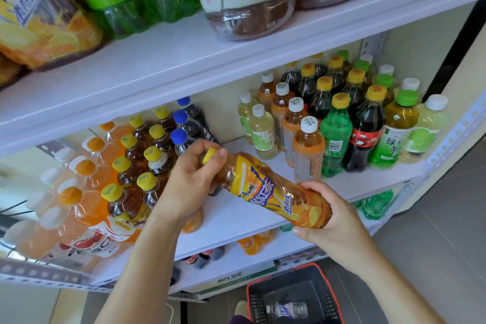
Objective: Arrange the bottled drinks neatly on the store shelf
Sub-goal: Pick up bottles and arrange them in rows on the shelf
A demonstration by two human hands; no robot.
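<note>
Between crowded bottle rows (339, 123), left hand (188, 181) and right hand (335, 223) grip one tilted tea bottle (268, 189).

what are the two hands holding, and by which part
One yellow-labelled tea bottle, tilted: the left hand grips its neck by the yellow cap, the right hand grips its base.
</note>
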